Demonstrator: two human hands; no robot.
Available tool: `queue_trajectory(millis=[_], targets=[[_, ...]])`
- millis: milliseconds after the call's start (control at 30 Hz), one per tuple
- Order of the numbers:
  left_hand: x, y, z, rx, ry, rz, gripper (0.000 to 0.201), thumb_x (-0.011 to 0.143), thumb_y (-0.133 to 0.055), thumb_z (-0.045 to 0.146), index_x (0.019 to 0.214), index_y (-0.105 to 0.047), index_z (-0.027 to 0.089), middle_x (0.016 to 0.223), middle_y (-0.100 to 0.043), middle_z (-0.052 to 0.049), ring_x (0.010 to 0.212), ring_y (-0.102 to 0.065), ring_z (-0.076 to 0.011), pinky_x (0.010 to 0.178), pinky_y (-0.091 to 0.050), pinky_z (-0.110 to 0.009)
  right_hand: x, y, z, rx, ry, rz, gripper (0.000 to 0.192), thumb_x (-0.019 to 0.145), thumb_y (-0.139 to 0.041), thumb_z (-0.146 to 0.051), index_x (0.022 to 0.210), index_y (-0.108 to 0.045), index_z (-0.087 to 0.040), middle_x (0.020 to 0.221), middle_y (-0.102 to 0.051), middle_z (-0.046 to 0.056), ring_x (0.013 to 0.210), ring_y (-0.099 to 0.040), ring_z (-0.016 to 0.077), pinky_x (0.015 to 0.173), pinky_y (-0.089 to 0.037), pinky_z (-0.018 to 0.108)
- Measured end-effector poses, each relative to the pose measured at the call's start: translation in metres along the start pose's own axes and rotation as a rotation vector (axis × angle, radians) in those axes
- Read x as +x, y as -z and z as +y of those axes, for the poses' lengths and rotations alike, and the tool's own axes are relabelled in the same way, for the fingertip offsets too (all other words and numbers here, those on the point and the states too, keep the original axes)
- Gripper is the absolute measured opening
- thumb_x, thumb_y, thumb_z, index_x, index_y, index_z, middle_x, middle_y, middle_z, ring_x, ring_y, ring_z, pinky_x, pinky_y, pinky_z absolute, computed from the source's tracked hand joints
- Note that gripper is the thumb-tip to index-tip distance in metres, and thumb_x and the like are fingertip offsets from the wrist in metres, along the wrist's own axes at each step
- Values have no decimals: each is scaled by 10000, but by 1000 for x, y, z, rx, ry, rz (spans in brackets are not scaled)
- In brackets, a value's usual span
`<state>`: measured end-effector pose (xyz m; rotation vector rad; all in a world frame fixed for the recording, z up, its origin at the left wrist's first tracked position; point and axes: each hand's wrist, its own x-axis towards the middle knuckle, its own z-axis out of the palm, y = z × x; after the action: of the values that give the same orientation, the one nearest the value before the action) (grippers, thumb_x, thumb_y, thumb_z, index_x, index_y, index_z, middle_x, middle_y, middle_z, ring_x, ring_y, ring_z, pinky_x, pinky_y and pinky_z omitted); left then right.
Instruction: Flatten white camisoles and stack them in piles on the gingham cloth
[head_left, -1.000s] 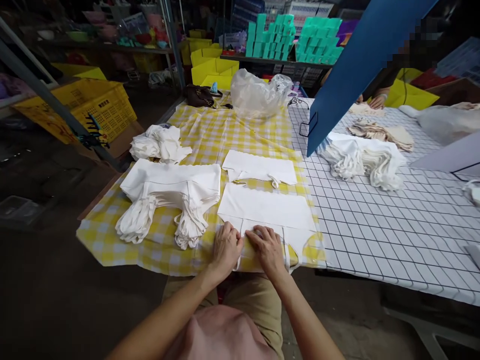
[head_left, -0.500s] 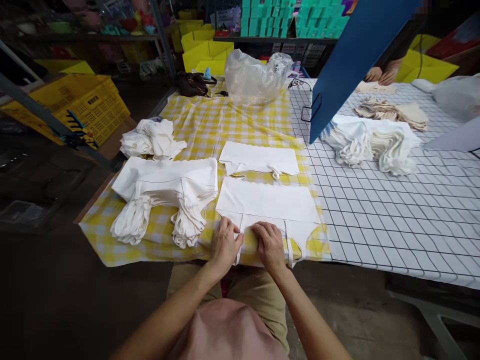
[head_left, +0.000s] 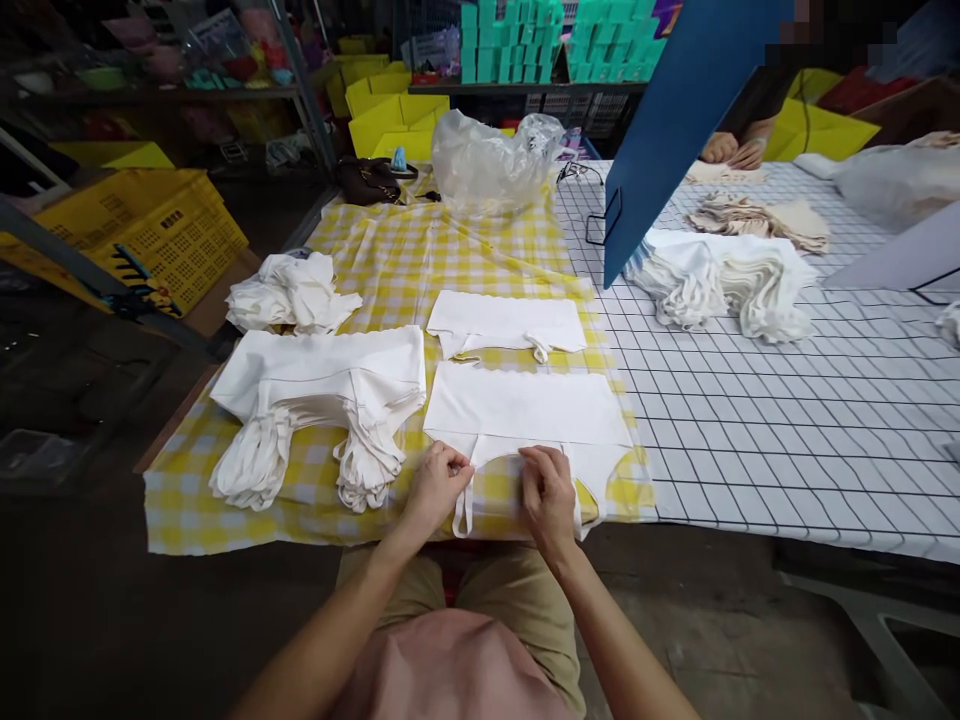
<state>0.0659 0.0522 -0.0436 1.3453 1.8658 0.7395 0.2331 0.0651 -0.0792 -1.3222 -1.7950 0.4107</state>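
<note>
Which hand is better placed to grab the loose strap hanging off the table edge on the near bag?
Left, probably. The left hand rests at the top of the dangling strap on the white bag. The right hand presses the cloth further along, apart from that strap.

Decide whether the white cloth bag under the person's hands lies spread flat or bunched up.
Spread flat. The white cloth bag lies as a smooth rectangle on the yellow checked cloth; left hand and right hand pinch its near edge, handles hanging.

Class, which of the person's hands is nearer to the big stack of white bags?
Left. The left hand lies just right of the stack of white bags; the right hand is farther right.
</note>
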Motion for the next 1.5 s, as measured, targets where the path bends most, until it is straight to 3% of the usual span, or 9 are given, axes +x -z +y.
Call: queue_trajectory(millis=[167, 300, 467, 667, 833, 1067, 1333, 1500], targets=[[2, 5, 2, -160, 102, -98, 55, 696, -543, 184, 648, -558, 160, 615, -600, 9, 596, -550, -116, 578, -391, -215, -5, 26, 12, -281, -115, 88, 217, 842, -423, -246, 986, -567, -170, 877, -545, 75, 836, -496, 210, 717, -386, 340], [6, 6, 4, -308, 148, -170, 76, 722, -513, 243, 698, -512, 171, 577, -631, 8, 528, -551, -108, 518, -378, -200, -11, 42, 23, -516, -170, -14, 259, 838, -434, -303, 1014, -555, -156, 854, -557, 80, 810, -501, 224, 649, -346, 319], [15, 11, 7, -354, 143, -172, 109, 721, -502, 262, 784, -450, 190, 500, -546, 75, 341, -326, -48, 391, -247, -172, -9, 43, 23, -646, -163, -138, 218, 834, -423, -192, 1004, -548, -139, 812, -581, 66, 734, -509, 194, 606, -299, 291], [32, 23, 13, -394, 75, -173, 180, 719, -478, 301, 829, -526, 166, 500, -417, 88, 374, -308, -45, 397, -243, -174, -2, 39, 18, -741, -196, -174, 149, 803, -440, -121, 883, -564, -139, 771, -576, 65, 656, -493, 171, 580, -267, 287], [43, 30, 17, -272, -38, -126, 265, 611, -612, 228, 867, -611, 157, 547, -395, 81, 471, -365, -59, 462, -287, -178, 0, 40, 18, -757, -225, -169, 121, 813, -457, -161, 868, -562, -136, 791, -565, 78, 687, -498, 179, 588, -289, 283], [53, 27, 10, 70, -133, -39, 135, 704, -557, 164, 778, -669, 183, 809, -649, -18, 684, -548, -131, 649, -395, -231, 3, 41, 19, -754, -225, -177, 120, 840, -437, -201, 793, -541, -166, 767, -540, 62, 662, -481, 166, 562, -293, 271], [64, 21, 12, 288, -194, -11, 147, 802, -483, 172, 742, -617, 164, 808, -630, -45, 751, -563, -152, 692, -390, -250, 9, 49, 21, -726, -166, -133, 144, 844, -408, -174, 772, -532, -160, 742, -561, 63, 664, -485, 173, 584, -277, 283], [77, 14, 14, 325, -298, 30, 168, 844, -415, 167, 769, -565, 174, 802, -590, -36, 720, -540, -144, 649, -370, -238, 37, 57, 27, -688, -99, -107, 167, 870, -376, -176, 786, -520, -170, 727, -584, 45, 664, -487, 164, 623, -250, 286]])
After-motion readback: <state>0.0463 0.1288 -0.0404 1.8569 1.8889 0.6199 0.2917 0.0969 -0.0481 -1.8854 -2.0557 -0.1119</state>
